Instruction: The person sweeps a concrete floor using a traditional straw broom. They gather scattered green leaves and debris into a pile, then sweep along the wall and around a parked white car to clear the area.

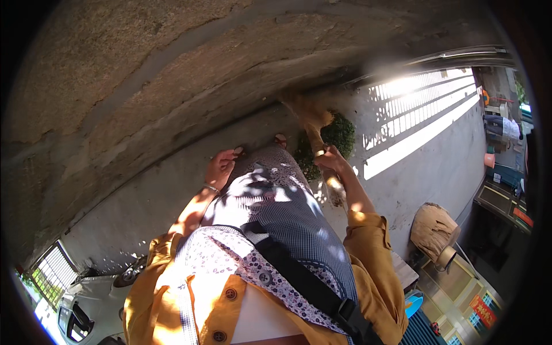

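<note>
My right hand (332, 160) is wrapped round the handle of a straw broom (313, 121). The broom's tan bristles reach away from me to the foot of the stone wall and look blurred. Beside and partly behind the broom lies a heap of small green leaves (340, 135) on the concrete floor. My left hand (219, 168) hangs in front of my patterned apron (270, 190), its fingers loosely bent and apart, with nothing in them. A bracelet circles the left wrist.
A rough stone wall (172, 75) runs along the far side. Barred sunlight falls on the concrete floor (397, 190) to the right. A brown covered bundle (434, 230) stands at the right, and a parked car (92, 305) at the lower left. Another person (505, 126) is at far right.
</note>
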{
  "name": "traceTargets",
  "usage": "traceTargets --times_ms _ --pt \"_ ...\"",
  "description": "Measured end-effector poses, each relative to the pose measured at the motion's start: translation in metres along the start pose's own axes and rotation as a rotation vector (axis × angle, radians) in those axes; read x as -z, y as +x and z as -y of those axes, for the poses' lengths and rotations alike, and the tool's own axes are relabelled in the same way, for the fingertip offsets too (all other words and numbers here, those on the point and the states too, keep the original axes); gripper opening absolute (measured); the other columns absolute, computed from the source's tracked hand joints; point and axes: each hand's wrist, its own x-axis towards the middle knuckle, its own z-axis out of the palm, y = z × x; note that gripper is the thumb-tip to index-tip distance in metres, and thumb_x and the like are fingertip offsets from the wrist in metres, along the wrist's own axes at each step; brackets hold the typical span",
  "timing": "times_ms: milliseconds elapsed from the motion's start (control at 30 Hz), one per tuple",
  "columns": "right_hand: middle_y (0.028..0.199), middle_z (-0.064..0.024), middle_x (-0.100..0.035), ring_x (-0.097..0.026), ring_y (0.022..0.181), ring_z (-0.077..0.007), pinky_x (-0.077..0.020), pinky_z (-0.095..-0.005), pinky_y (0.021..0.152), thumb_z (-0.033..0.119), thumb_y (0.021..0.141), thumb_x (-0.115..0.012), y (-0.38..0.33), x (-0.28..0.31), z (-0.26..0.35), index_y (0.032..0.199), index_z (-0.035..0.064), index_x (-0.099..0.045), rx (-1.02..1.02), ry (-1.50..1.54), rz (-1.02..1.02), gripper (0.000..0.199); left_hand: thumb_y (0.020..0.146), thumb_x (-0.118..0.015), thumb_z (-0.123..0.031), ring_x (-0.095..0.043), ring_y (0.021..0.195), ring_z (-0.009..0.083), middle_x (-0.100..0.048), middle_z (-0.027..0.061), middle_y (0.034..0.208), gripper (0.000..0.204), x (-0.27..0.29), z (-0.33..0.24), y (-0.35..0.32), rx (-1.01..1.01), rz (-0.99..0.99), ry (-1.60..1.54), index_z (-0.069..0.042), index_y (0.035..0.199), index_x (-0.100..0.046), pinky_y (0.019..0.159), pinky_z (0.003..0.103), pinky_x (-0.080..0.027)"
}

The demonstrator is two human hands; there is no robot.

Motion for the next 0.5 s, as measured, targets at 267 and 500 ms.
traceTargets --times_ms 267,500 --pt "0.066 -0.0071 -0.058 -0.053 0.052 -0.0153 -0.0436 -0.0302 0.048 0.009 0.061 -0.063 -0.088 0.024 0.056 0.098 -0.0021 -0.058 -0.222 -0.157 -0.285 0.039 0.079 -0.061 -0.001 -0.059 0.086 0.0122 -0.060 0.0064 0.093 0.031 0.022 -0.007 -0.018 -0.135 -0.062 0.074 -0.004 0.110 -0.054 0.077 0.024 -0.048" --pt "0.084 -0.0146 -0.065 -0.063 0.075 -0.0220 -0.0508 -0.0353 0.063 0.013 0.056 -0.068 0.017 -0.065 0.031 0.096 -0.0005 -0.059 -0.281 -0.657 -0.335 0.043 0.079 -0.058 -0.001 -0.059 0.080 0.0132 -0.060 0.0064 0.089 0.028 0.037 0.009 -0.028 -0.139 -0.036 0.165 -0.005 0.107 -0.056 0.074 0.025 -0.049"
